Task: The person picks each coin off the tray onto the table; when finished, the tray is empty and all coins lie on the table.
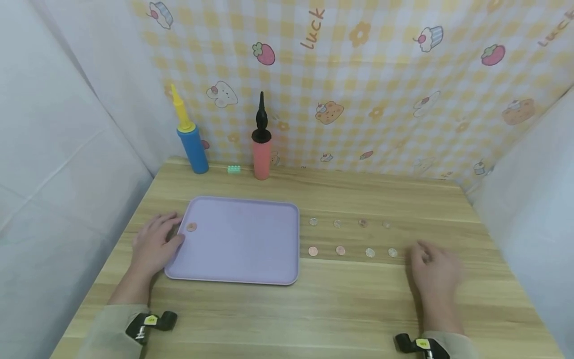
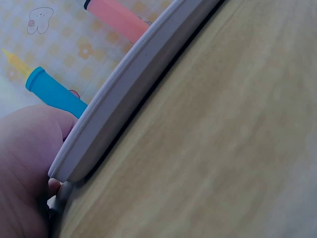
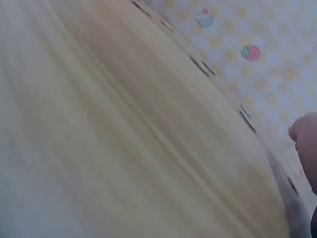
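Note:
My left hand (image 1: pixel 154 242) holds the left rim of a lilac tray (image 1: pixel 242 239), thumb at the edge. In the left wrist view the hand (image 2: pixel 29 158) meets the tray's rim (image 2: pixel 106 109), and a fingertip shows beneath it. A copper coin (image 1: pixel 192 227) lies in the tray near this hand. My right hand (image 1: pixel 435 269), slightly blurred, has loosely curled fingers just right of two rows of coins. The nearest is a silvery coin (image 1: pixel 392 253); no object shows in the fingers. In the right wrist view only part of that hand (image 3: pixel 308 148) appears, beside the coin edges.
Several coins, copper (image 1: pixel 313 251) and silvery (image 1: pixel 313 222), lie right of the tray. At the back stand a blue pump (image 1: pixel 195 152) with a yellow nozzle and a pink pump (image 1: pixel 262 157) with a black top. Between them sits a green toy brick (image 1: pixel 233 169). Patterned cloth (image 1: pixel 358 89) hangs behind.

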Tool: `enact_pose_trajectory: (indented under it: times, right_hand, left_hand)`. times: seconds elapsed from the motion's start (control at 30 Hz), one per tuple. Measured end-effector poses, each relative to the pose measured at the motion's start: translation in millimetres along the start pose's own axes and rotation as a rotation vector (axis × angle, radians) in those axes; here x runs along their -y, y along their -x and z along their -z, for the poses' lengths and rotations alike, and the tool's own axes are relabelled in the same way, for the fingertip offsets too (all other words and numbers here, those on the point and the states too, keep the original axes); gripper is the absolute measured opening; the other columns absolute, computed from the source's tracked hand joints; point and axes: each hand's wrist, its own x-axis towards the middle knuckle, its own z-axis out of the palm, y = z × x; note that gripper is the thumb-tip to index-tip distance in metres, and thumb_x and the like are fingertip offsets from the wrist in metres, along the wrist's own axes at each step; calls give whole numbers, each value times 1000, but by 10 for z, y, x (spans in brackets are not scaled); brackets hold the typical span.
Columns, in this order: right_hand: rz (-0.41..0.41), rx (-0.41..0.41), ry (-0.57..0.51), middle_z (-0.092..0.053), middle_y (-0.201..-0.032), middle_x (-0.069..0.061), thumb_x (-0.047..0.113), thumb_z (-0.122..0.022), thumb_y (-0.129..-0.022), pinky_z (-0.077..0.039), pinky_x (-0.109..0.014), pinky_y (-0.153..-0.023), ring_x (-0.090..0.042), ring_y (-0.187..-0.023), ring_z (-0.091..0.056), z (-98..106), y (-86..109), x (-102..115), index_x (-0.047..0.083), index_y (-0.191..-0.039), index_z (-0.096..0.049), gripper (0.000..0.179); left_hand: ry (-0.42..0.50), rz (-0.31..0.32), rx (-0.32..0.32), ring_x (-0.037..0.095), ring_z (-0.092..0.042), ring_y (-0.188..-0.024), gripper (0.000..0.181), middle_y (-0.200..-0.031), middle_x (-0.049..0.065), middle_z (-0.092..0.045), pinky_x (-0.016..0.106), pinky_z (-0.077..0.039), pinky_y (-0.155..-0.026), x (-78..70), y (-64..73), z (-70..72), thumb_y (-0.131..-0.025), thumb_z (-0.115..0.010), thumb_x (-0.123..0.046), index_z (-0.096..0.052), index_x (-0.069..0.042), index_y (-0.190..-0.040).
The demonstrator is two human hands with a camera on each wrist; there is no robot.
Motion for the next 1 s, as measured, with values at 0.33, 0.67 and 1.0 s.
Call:
enact_pose_trajectory:
  times: [0.33, 0.67, 1.0]
  right_hand:
    - [252, -4, -251, -68, -97, -26, 24, -66, -102, -37, -61, -91, -48, -97, -57, -414, 99, 572, -5, -101, -79, 31]
    - [438, -6, -324, -72, -99, -21, 27, -69, -98, -40, -59, -90, -44, -97, -61, -796, 150, 1200, 0, -96, -81, 29]
    - [506, 57, -354, -70, -106, -14, 31, -72, -95, -44, -56, -91, -38, -102, -62, -1072, 319, 1844, 7, -106, -81, 28]
  left_hand:
    - [0, 2, 0, 57, -21, -153, 52, -164, 27, -40, 84, -10, -111, 4, -7, 15, -103, -58, -26, -57, -2, -149]
    - [-2, 5, -2, 58, -22, -152, 52, -163, 27, -40, 84, -11, -110, 3, -4, 33, -102, -59, -26, -57, -2, -148]
    - [-3, -5, -10, 58, -24, -151, 51, -162, 27, -42, 84, -13, -110, 6, -3, 23, -102, -60, -25, -58, -1, -147]
